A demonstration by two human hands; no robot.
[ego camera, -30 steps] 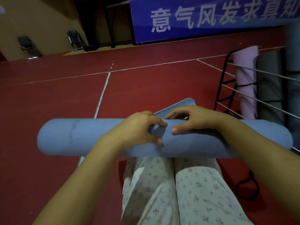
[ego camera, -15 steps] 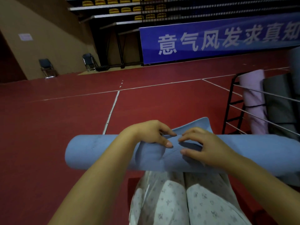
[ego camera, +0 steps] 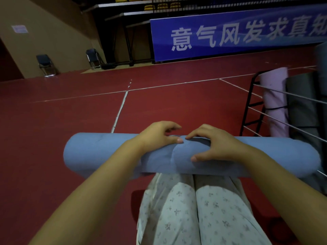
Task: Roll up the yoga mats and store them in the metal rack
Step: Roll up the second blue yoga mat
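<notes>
A fully rolled blue yoga mat (ego camera: pixel 99 152) is held crosswise over the lap, resting on the thighs of patterned trousers (ego camera: pixel 200 209) so that its weight is carried by the legs and both hands are left free to work at its middle. The left hand (ego camera: pixel 157 137) is laid over the top of the roll with its fingers curled forward and its thumb pressed against the surface; the right hand (ego camera: pixel 214 144) is arched over the roll just beside it, fingers curved over the far side and thumb pressed on the near face. Between the two hands a curved seam, apparently the loose outer edge of the mat, is seen, and it is judged that the grip is placed there to keep the roll tight and stop the edge from springing open. No strap can be made out on this mat. To the right, near the end of the roll, the metal rack (ego camera: pixel 251 106) stands on the red floor (ego camera: pixel 70 112), with a pink rolled mat (ego camera: pixel 274 96) and a grey rolled mat (ego camera: pixel 300 103) already stood upright inside it. Rolling is judged done for this mat; the transfer into the rack has not yet been made.
</notes>
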